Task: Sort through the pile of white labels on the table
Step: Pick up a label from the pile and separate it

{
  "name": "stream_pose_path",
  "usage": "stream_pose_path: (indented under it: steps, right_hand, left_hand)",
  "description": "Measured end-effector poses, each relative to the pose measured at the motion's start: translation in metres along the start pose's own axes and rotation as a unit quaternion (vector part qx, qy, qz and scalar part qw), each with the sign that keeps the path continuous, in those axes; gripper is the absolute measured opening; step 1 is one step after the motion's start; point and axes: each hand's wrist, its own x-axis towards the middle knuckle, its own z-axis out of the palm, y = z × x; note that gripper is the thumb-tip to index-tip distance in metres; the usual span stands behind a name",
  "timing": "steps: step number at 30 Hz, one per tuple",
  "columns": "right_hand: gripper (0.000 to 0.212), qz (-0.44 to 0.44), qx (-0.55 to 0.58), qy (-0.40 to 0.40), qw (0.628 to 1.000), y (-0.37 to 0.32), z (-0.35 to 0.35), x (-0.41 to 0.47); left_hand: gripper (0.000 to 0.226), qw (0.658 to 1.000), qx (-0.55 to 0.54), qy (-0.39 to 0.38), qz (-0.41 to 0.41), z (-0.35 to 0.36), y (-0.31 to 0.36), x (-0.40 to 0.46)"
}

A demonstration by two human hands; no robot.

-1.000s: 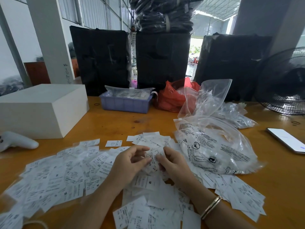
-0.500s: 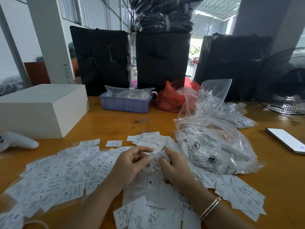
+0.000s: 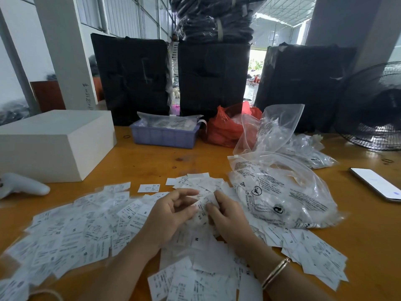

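**Labels under both hands, middle of the desk**

Position. The pile of white labels point(image 3: 91, 233) lies across the near half of the desk point(image 3: 156, 161), spreading left to right in front of you. Your hands meet over its middle. The greater spread runs to your left, a smaller fan to your right near the wrist with the bracelet point(image 3: 275, 272), and more labels lie directly below your forearms.

Hands. Your left hand point(image 3: 171, 216) sits with its fingers loosely curled and thumb raised toward one label point(image 3: 205, 206); whether it actually pinches that label you cannot tell from this view. Your right hand point(image 3: 227, 213) has its fingertips curled onto the same label from the other side and appears to grip it. Both are equally near; the right seems to have the firmer hold.

The held label. Small, white, printed in black, slightly crumpled, standing up out of the heap between the two hands. Its long axis runs roughly away from you.

Appearance of the pile. Thin rectangular slips, overlapping loosely at all angles, mostly print-up. Size letters are readable on several: S, XS, M, L. No separate sorted stacks are evident, so sorting looks to be at an early stage.

Adjacent. A clear printed plastic bag point(image 3: 282, 196) lies just right of your hands, touching the pile's edge.
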Motion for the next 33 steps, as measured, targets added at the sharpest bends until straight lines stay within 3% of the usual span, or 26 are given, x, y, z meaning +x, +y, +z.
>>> stream_pose_path:
  steps: [4,9,13,19,21,23,25,30,33]
  right_hand:
    - [0.025,0.045,0.097,-0.038,0.994,-0.0026,-0.0043,-0.0003]
    - [0.009,0.078,0.138,-0.041,0.986,-0.0046,-0.0051,0.0024]
    - [0.006,0.099,0.217,-0.028,0.971,-0.0036,-0.008,0.0027]
    - [0.005,0.073,0.227,-0.024,0.971,-0.0017,-0.0067,0.003]
    - [0.015,0.063,0.247,0.0,0.967,-0.0021,-0.007,0.0027]
    - [0.033,0.061,0.212,0.056,0.974,0.0004,-0.008,0.0032]
    - [0.034,0.036,0.129,0.083,0.988,0.0012,-0.0086,0.0037]
    - [0.017,-0.006,0.043,-0.053,0.998,-0.0014,-0.0018,0.0018]
    - [0.011,-0.008,0.021,-0.041,0.999,-0.0002,-0.0011,0.0031]
  left_hand:
    - [0.032,1.0,0.014,-0.002,0.014,0.0025,0.0,0.0001]
    - [0.028,0.998,0.046,0.022,0.029,0.0004,-0.0014,0.0003]
    - [0.031,0.999,0.05,0.016,0.007,-0.0014,-0.0028,0.0016]
    - [0.042,0.997,0.069,0.023,0.011,0.0004,-0.0027,0.0031]
    - [0.043,0.996,0.073,0.038,0.026,-0.0001,-0.0027,0.0024]
    - [0.043,0.996,0.069,0.049,0.038,-0.001,-0.0023,0.0019]
    - [0.045,0.996,0.066,0.05,0.046,-0.0005,-0.0016,0.0013]
    - [0.047,0.994,0.078,0.051,0.064,0.0011,0.0002,0.0006]
    - [0.042,0.994,0.068,0.054,0.062,0.0017,-0.0001,0.0]
